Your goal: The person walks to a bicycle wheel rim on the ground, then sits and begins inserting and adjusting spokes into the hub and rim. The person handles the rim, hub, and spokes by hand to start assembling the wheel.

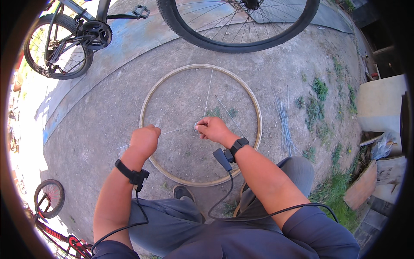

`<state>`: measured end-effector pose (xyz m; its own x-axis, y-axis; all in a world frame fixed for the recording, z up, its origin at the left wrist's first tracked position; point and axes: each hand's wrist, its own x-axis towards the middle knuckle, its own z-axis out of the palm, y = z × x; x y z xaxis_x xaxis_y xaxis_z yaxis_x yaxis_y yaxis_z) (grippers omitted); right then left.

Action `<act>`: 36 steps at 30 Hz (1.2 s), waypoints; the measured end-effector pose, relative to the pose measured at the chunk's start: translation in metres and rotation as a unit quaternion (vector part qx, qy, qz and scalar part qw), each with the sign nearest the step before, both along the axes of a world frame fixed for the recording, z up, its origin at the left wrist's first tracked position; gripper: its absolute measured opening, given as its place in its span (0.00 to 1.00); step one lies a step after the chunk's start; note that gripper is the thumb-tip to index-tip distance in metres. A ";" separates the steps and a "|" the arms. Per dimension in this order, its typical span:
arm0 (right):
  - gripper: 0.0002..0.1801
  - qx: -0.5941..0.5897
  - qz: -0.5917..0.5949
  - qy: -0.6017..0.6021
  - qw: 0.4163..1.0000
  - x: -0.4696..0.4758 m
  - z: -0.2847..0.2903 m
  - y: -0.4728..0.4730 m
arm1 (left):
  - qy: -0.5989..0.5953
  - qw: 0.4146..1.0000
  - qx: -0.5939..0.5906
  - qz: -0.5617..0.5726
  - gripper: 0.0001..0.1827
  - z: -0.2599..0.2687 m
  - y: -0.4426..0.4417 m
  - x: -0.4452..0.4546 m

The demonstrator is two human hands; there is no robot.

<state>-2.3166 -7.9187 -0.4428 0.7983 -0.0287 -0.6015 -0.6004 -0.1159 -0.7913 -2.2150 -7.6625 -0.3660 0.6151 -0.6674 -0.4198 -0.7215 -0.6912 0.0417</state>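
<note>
A bare bicycle rim (200,66) lies flat on the ground before me. My left hand (144,140) is closed around a thin metal spoke (173,131) at the rim's left side, and the spoke sticks out on both sides of the fist. Near the rim's middle, my right hand (212,129) pinches a small metal part (196,126), probably the wheel hub, mostly hidden by the fingers. One spoke (208,92) runs from the far side of the rim down to the right hand. Another spoke (230,115) slants inside the rim towards my right wrist.
A loose bundle of spokes (284,126) lies right of the rim. Beyond it stands a bicycle wheel with a tyre (233,47). Bicycles stand at far left (93,34) and lower left (58,234). Weeds (318,100) and boards (362,186) are on the right. Cables hang from both wrist straps.
</note>
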 end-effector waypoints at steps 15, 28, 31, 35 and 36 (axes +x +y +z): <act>0.17 0.105 -0.037 0.053 0.992 -0.006 -0.002 0.002 | 0.028 1.000 0.013 0.002 0.07 -0.006 0.002 -0.003; 0.19 0.099 -0.039 0.070 0.992 -0.006 0.005 -0.002 | 0.038 0.999 0.031 -0.005 0.08 -0.010 -0.002 0.000; 0.19 0.097 -0.039 0.068 0.992 -0.005 0.003 -0.001 | 0.039 0.999 0.033 -0.008 0.08 -0.012 0.000 0.001; 0.18 0.087 -0.024 0.059 0.994 -0.004 0.000 0.002 | 0.036 0.999 0.030 -0.010 0.08 -0.016 0.001 0.003; 0.18 0.094 -0.026 0.060 0.993 -0.004 0.000 0.002 | 0.036 0.999 0.030 -0.010 0.08 -0.016 0.002 0.003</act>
